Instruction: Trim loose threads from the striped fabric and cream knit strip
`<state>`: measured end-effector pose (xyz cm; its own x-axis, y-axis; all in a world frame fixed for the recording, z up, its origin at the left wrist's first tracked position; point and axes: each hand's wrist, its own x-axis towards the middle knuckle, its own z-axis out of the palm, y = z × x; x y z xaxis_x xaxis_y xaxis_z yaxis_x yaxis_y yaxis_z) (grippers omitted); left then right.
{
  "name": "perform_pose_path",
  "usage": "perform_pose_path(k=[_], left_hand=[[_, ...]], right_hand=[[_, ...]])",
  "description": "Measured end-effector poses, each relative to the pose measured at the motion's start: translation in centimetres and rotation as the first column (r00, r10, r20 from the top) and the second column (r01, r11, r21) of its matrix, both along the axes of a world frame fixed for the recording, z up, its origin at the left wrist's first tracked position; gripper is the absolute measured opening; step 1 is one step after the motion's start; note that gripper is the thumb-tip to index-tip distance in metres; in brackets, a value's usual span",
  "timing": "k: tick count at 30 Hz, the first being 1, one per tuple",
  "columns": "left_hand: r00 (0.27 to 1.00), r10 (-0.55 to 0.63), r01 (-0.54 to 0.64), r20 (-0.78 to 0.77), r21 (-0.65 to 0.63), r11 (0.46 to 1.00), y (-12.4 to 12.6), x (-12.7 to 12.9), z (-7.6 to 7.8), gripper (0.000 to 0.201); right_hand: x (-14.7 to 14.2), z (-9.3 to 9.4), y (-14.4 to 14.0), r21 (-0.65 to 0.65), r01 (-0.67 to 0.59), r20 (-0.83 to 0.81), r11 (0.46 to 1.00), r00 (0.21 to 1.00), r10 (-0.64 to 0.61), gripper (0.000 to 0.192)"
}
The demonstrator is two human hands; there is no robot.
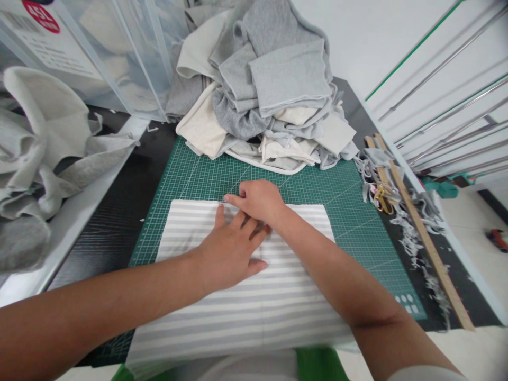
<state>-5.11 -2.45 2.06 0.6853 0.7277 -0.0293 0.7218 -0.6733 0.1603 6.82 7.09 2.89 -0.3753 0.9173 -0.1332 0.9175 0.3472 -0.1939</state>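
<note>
While the left hand (228, 248) lies open and flat on the striped cloth (246, 296), the right hand (257, 202) pinches its far edge on the green cutting mat (317, 185).

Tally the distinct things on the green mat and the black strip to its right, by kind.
Striped cloth: 1, under both hands
Heap of grey and cream cloth pieces: 1 heap, pieces too tangled to count
Wooden rulers: 2, side by side
Gold scissors: 1
Total: 5, leaving out the loose scraps

Left hand lies flat on the cloth; right hand pinches its top edge.
</note>
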Motion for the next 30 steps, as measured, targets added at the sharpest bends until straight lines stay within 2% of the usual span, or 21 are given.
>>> perform_pose_path(k=[19, 30], left_hand=[[1.000, -0.002, 0.002, 0.000, 0.003, 1.000, 0.01, 0.02, 0.17, 0.063], [1.000, -0.004, 0.004, 0.003, -0.002, 1.000, -0.04, 0.09, 0.04, 0.063]], right_hand=[[-0.09, -0.16, -0.08, 0.031, 0.008, -0.022, 0.999, 1.000, -0.007, 0.061], [-0.30, -0.11, 0.24, 0.035, -0.004, -0.009, 0.999, 1.000, 0.005, 0.052]])
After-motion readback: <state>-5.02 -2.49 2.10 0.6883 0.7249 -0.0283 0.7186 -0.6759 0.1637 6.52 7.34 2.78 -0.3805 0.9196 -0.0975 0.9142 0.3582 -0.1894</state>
